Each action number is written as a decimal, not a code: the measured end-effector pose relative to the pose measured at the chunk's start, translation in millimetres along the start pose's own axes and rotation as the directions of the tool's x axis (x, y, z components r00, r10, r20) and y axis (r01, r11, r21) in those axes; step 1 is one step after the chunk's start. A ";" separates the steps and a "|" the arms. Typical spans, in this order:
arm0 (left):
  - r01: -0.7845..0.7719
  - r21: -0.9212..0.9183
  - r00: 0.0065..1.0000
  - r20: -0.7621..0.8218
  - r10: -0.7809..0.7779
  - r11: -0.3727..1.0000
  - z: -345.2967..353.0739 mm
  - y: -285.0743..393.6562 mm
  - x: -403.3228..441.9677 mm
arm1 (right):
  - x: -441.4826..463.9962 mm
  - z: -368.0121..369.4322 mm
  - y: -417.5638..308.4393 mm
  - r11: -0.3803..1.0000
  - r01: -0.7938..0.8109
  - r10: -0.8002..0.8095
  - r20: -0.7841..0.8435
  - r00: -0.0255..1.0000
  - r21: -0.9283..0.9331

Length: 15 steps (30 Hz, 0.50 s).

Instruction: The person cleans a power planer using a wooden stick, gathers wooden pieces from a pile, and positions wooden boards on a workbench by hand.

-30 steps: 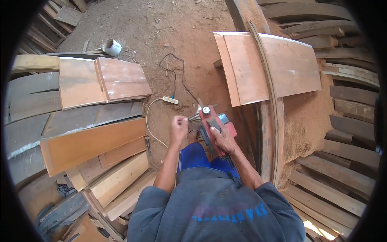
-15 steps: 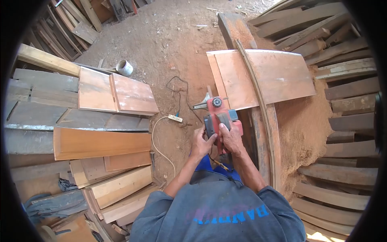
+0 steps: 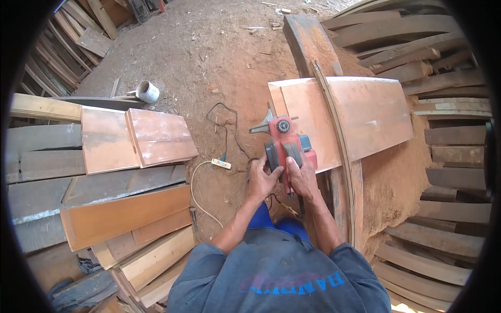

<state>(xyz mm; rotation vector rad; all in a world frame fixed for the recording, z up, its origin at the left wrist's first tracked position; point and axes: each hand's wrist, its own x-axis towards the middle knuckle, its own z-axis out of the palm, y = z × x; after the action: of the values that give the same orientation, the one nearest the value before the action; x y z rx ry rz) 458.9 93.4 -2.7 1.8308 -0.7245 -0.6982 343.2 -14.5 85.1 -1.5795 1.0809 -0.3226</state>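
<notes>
A red and black electric planer [image 3: 286,136] with a round knob at its front is held out before my body. My right hand [image 3: 303,179] is wrapped round its rear handle. Against the planer's black left side, my left hand [image 3: 263,179] is closed, with its thumb near the right thumb. Just to the right, a wide reddish panel [image 3: 373,117] rests across a long beam [image 3: 338,180]. A narrow curved strip [image 3: 335,112] lies over the panel, running along the beam.
A white power strip [image 3: 221,164] with cables lies on the dirt floor. Stacked panels [image 3: 162,136] and boards [image 3: 125,214] are at the left, beside a white bucket [image 3: 147,92]. Sawdust [image 3: 391,182] is heaped right of the beam, before rows of curved planks [image 3: 454,137].
My left hand has come from beside the planer to its left side and closed on it. The planer has turned more upright and moved slightly forward and to the right.
</notes>
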 end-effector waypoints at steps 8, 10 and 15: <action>-0.021 -0.305 0.998 0.046 0.036 0.952 -17.3 14.1 159.7 | 166.0 22.6 -30.4 0.793 0.518 -0.578 -0.125 0.807 -0.322; -0.034 -0.285 0.999 0.019 0.041 0.958 -13.2 -4.8 203.6 | 197.7 22.7 -55.3 0.800 0.525 -0.570 -0.094 0.816 -0.290; 0.044 -0.371 0.997 0.082 -0.014 0.927 -34.1 26.7 216.4 | 210.0 28.7 -66.0 0.963 0.242 -0.258 -0.159 0.953 -0.116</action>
<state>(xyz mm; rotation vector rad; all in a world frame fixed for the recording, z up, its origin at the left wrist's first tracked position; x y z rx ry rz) 621.0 -56.2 3.8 1.4736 -0.5697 -0.8677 507.3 -162.5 63.9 -1.8047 1.0391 -0.5965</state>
